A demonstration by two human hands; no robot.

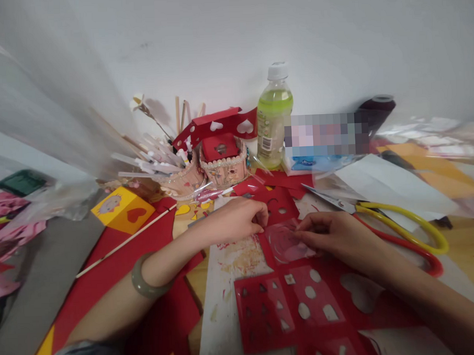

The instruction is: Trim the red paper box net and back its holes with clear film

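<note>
Over a red paper cutout (262, 302) with heart, triangle and oval holes lies a small square of clear plastic film (281, 246). My right hand (329, 233) pinches the film's right edge between thumb and fingers. Just beyond its upper left corner is my left hand (244, 216), with its fingers curled downward; what they hold, if anything, I cannot make out. Clear film also covers some of the cut panels nearer to me. Under the red cutout is a scuffed white board (223, 309).
Big scissors (399, 217) with yellow and red handles lie right. Behind stand a green drink bottle (274, 123), a decorated cup of pens (182, 182) and a beaded box (224, 170). A yellow paper cube (122, 209) and a thin stick (125, 240) are left.
</note>
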